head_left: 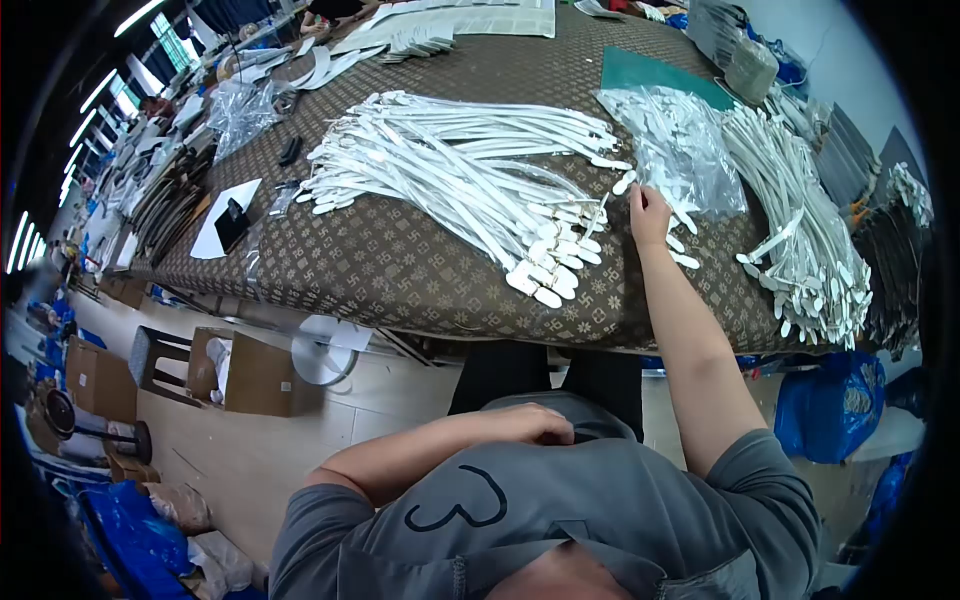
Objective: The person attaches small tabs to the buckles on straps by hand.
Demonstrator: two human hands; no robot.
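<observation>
My right hand [650, 215] reaches out over the table beside the clear plastic bag [690, 150]. Its fingers are closed at a small white oval tab [624, 183], and I see no strap clearly running from it. Just left of this hand lies a large fanned pile of long white straps [430, 170], their oval ends [545, 270] bunched toward the table's front edge. More white oval-ended pieces fill the plastic bag, and a few stick out below it. Against the front of my grey shirt rests my left hand [545, 425], fingers curled, with nothing visible in it.
A second heap of white straps [790, 220] lies at the table's right. A green sheet [660, 75] is behind the bag. Left on the patterned cloth [400, 270] are a black object [232, 225] on white card and crumpled plastic [240, 115]. Cardboard boxes [255, 375] stand on the floor.
</observation>
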